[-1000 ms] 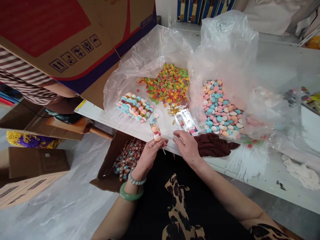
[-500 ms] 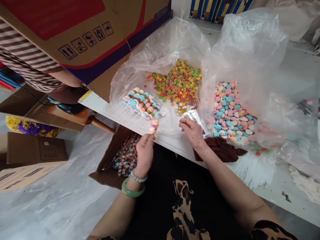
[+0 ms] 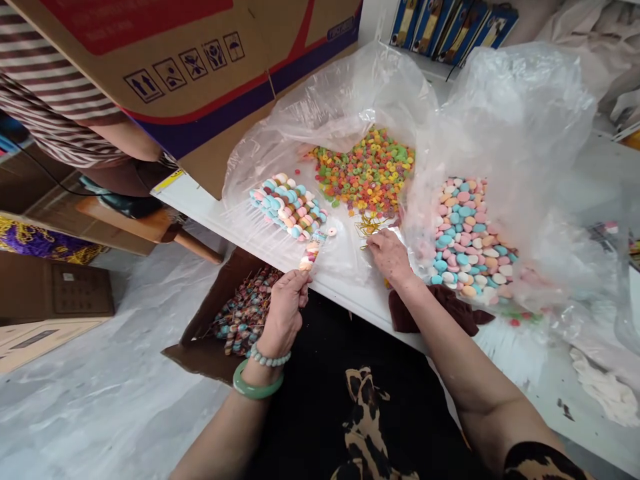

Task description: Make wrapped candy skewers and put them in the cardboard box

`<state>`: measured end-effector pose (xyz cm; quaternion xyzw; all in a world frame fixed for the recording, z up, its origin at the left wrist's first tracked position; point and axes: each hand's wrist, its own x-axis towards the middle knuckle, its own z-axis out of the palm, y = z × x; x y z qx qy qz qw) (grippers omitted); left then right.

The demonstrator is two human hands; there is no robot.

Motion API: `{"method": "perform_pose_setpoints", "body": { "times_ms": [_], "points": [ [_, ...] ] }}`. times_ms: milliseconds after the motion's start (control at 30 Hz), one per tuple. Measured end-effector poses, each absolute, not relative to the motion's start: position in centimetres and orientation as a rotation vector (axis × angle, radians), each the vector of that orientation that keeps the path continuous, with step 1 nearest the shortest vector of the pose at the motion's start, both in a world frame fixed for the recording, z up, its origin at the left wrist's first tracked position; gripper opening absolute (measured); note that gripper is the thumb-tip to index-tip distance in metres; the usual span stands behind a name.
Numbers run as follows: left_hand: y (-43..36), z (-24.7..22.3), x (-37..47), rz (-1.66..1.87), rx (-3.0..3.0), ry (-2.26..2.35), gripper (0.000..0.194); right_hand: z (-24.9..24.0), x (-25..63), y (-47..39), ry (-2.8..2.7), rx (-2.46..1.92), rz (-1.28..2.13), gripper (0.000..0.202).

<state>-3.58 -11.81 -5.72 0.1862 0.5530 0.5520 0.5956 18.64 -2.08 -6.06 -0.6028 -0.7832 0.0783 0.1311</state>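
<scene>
My left hand [image 3: 286,303], with a bead bracelet and a green bangle at the wrist, is closed around the lower end of a candy skewer [image 3: 310,255]. The skewer stands up from the fist, pastel candies showing, its top near a pile of similar candy skewers [image 3: 287,207]. My right hand [image 3: 393,259] is pinched at the near edge of a small heap of gold twist ties [image 3: 369,224]. A thin gold tie shows at its fingertips. Beneath that hand lies a silvery packet, mostly covered. Both palms are hidden.
Ring gummies [image 3: 367,170] and pastel candies [image 3: 463,233] lie on clear plastic bags [image 3: 520,100]. A brown cloth [image 3: 450,313] sits at the table edge. Below left is an open box of finished skewers [image 3: 245,310]. A large carton [image 3: 200,87] and a person in stripes [image 3: 55,93] are at left.
My right hand has moved forward to the gold twist ties and its fingertips now touch them. My left hand still holds the candy skewer in nearly the same place. The view has shifted slightly.
</scene>
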Motion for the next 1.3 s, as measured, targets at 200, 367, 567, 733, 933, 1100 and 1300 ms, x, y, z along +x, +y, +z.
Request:
{"method": "perform_pose_setpoints", "body": {
  "times_ms": [200, 367, 567, 733, 933, 1100, 1300],
  "points": [
    [-11.9, -5.6, -2.8, 1.242, 0.501, 1.228, 0.026, -5.9, 18.2, -2.1, -2.322, -1.733, 0.185, 0.025],
    [-11.7, -5.4, -2.7, 1.257, 0.511, 1.225, 0.026, -5.9, 18.6, -1.6, -1.791, -1.607, 0.617, 0.016],
    [-11.4, -4.9, -2.2, 1.178, 0.427, 1.162, 0.028, -4.9, 19.4, -1.1, -1.376, -1.453, 1.021, 0.010],
    [-10.7, -3.3, -1.5, 1.121, 0.384, 1.016, 0.030, -3.4, 19.5, -2.3, -1.398, -1.464, 1.010, 0.012],
    [-9.3, -2.1, 1.2, 1.115, 0.547, 0.862, 0.028, -1.7, 17.2, -6.3, -1.814, -1.546, 0.687, 0.017],
    [-9.2, -3.3, 2.8, 1.206, 0.718, 0.994, 0.025, -1.3, 16.5, -8.1, -1.775, -1.652, 0.893, 0.018],
    [-9.5, -3.1, 1.3, 0.986, 0.584, 0.904, 0.030, -2.4, 18.0, -9.1, -2.104, -1.579, 0.360, 0.021]
  ]
}}
